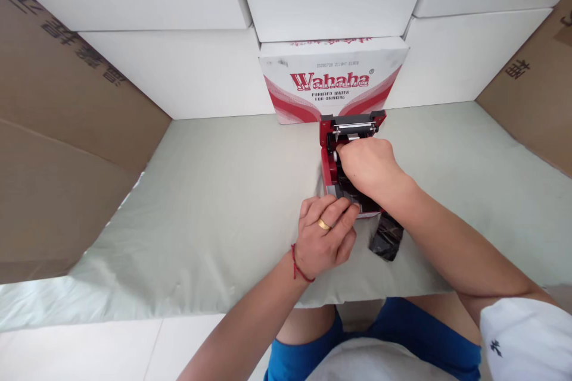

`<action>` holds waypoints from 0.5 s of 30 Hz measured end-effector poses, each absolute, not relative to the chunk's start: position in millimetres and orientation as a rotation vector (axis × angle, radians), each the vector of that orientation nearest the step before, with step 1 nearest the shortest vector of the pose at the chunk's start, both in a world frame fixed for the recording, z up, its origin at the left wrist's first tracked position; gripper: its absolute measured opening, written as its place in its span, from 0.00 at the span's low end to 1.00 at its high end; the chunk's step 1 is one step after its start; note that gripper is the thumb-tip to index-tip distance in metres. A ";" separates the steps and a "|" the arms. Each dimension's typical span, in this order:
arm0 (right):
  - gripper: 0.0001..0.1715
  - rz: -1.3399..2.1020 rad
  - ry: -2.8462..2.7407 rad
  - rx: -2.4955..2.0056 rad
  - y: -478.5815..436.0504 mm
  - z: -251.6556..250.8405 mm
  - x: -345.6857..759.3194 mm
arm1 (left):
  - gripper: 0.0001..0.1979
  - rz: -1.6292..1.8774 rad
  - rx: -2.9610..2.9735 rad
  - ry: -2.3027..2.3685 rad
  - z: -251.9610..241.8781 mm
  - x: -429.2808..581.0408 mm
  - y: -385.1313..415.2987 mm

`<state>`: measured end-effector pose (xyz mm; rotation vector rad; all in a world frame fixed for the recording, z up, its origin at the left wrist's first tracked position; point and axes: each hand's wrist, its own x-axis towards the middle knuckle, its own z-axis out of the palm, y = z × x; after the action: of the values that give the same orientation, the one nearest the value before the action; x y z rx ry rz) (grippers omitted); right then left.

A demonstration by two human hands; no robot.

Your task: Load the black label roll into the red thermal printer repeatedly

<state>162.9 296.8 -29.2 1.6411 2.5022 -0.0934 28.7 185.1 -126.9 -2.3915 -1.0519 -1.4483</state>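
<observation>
A small red and black machine [330,158] with its lid open stands on the pale green cloth [214,214], just in front of a Wahaha water box [333,80]. My right hand [369,164] is closed and reaches down into the machine's open inside; what its fingers hold is hidden. My left hand [325,237], wearing a gold ring and a red wrist cord, rests at the machine's near edge with its fingers curled against it. A black roll [386,237] lies on the cloth beside the machine, under my right forearm.
White blocks [179,71] form a wall behind the cloth. Brown cardboard panels stand at the left [67,149] and at the right [531,95]. The cloth's front edge hangs just above my knees in blue shorts [402,333].
</observation>
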 end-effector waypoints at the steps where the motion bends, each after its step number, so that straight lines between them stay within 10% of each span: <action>1: 0.24 -0.072 2.485 1.664 297.2 -29.2 163.2 | 0.19 -1.450 -2.394 -1.052 -126.8 28.9 185.2; 15: 0.29 0.171 3.174 1.988 283.5 -3.3 234.4 | 0.13 -1.364 -2.347 -1.041 -126.9 29.9 183.4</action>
<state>234.4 283.5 -3.3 1.9882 3.1741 0.1715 29.9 183.4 -126.9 -2.3469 -1.0406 -1.3636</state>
